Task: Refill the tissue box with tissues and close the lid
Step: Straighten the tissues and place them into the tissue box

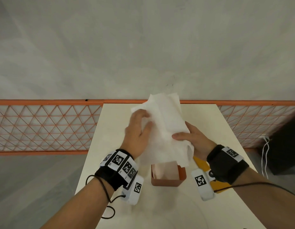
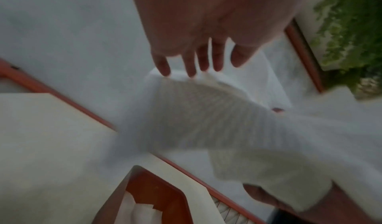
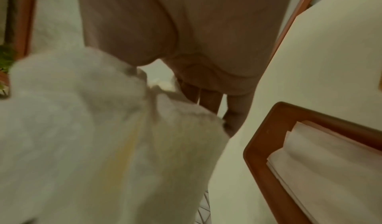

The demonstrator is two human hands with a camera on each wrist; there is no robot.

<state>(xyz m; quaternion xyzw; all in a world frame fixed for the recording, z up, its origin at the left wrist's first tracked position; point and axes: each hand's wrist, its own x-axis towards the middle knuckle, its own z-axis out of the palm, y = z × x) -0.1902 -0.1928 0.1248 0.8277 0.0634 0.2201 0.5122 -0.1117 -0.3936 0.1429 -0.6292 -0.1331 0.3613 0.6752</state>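
- Tissues (image 1: pixel 165 128), a white wad of sheets, are held up in the air over the far part of the cream table (image 1: pixel 176 210), above the tissue box (image 1: pixel 167 181).
- Tissue box: orange, lid off, near the middle of the table, with white sheets already lying inside; it sits between the two wrists in the head view.
- Left hand (image 1: pixel 138 129) lies against the wad's left side, fingers nearly straight and slightly spread, the tips touching its upper edge.
- Right hand (image 1: pixel 192 138) clamps the wad's right side, thumb across the front and fingers behind.
- Yellow object (image 1: pixel 201 164) lies on the table right of the box, mostly hidden under the right wrist.
- Orange lattice railing (image 1: pixel 44 128) runs beyond the far edge of the table.
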